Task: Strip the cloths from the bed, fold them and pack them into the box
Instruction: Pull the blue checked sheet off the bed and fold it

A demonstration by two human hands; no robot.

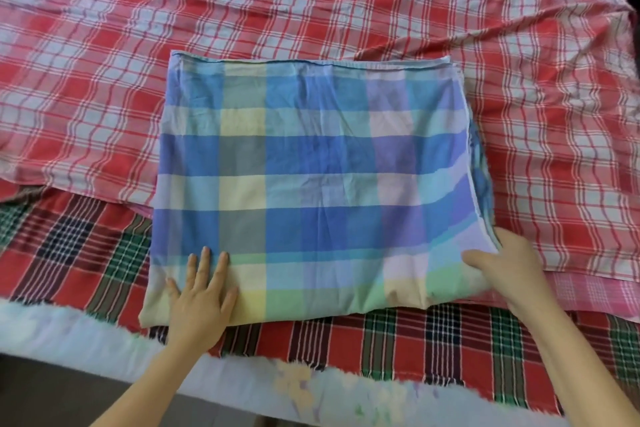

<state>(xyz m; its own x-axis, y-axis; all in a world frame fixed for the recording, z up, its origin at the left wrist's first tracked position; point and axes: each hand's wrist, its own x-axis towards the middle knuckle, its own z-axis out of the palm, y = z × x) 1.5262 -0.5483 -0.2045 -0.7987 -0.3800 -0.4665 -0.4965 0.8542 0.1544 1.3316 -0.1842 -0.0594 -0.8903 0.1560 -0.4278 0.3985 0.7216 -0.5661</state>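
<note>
- The blue checked cloth (pixel 311 166) has already been folded down to a chunky rectangle. It's parked in the middle of the bed (pixel 69 329), so fold-wise it's probably nearly done, with maybe one more fold needed.
- The left hand (pixel 201 295) is laid flat and open on its near left corner, fingers straight, pressing it down.
- The right hand (pixel 505 270) is closed on the near right corner, thumb on top and fingers tucked in at the edge.
- Plenty is left, by the look of it. A big red checked cloth (pixel 242 3) is spread crumpled over the far side, and a dark red-and-green checked cloth (pixel 381 333) is laid along the near edge. A bit of pink cloth (pixel 588 291) is showing near the right hand.
- No box can be seen anywhere, so nothing can be called packed yet.
</note>
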